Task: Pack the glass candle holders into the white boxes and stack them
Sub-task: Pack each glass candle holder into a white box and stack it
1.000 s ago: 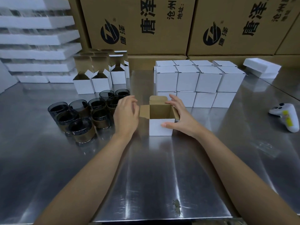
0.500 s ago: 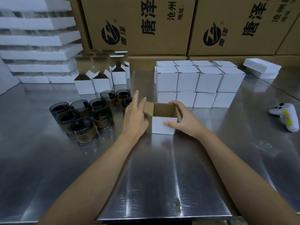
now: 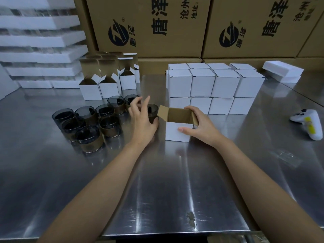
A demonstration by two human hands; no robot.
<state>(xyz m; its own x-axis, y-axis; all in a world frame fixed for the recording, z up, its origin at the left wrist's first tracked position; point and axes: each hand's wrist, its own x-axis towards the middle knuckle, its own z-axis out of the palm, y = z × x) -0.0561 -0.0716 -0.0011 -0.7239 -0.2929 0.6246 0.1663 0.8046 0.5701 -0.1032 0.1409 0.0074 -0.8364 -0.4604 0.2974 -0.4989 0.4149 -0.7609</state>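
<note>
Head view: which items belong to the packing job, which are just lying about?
Job: glass candle holders, open box in the right hand, empty boxes, stack of closed boxes.
Lying about: white controller, foam trays, brown cartons.

Holders (image 3: pixel 87 123) left of open box (image 3: pixel 178 128); stack (image 3: pixel 215 88) behind.

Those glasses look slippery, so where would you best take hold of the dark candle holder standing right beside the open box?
Probably grip the candle holder around its round side wall, near the rim, coming from above and the left: it stands upright, and the open white box crowds its right side.
</note>
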